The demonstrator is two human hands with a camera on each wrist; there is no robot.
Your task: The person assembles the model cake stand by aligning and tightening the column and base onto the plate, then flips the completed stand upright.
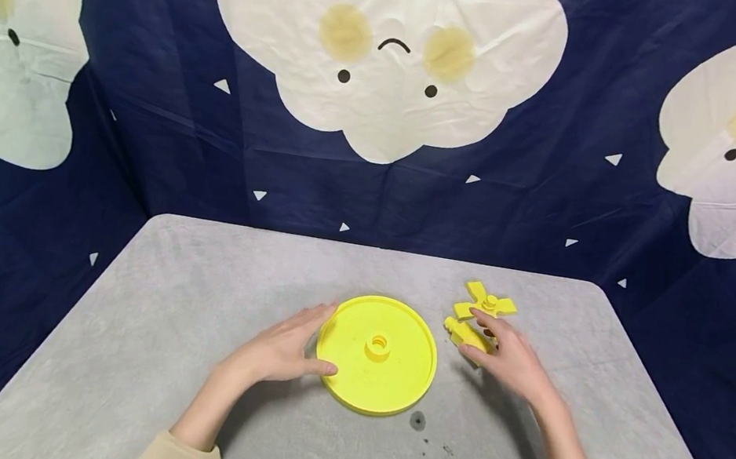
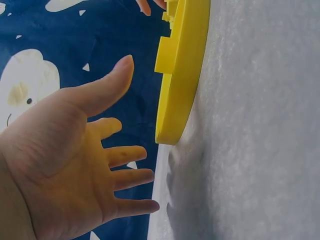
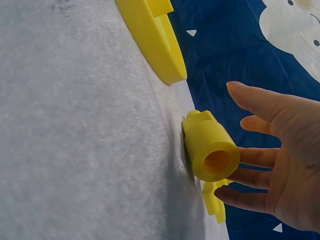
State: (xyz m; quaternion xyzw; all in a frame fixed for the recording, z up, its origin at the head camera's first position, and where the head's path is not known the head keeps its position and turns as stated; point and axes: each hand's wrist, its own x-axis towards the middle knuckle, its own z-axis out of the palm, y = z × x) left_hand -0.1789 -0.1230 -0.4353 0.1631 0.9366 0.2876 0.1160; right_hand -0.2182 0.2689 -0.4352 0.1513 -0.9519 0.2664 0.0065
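A round yellow tray-like disc [image 1: 388, 383] with a raised rim and a central ringed socket lies flat on the table. At its left edge is my left hand [image 1: 283, 344], thumb and fingers spread; the left wrist view shows the palm [image 2: 75, 165] facing the disc [image 2: 187, 75] with nothing held. To the right lies a yellow cylindrical piece [image 1: 466, 335] with a knob at one end and a round hole [image 3: 216, 162] in the other. My right hand [image 1: 516, 359] hovers around it, fingers spread. Just behind sits a yellow three-armed piece [image 1: 502, 306] with a central peg.
The grey table [image 1: 190, 274] bears a dark round spot [image 1: 418, 421] and small specks in front of the disc. A navy curtain [image 1: 164, 112] with cloud prints hangs behind the table and along both sides.
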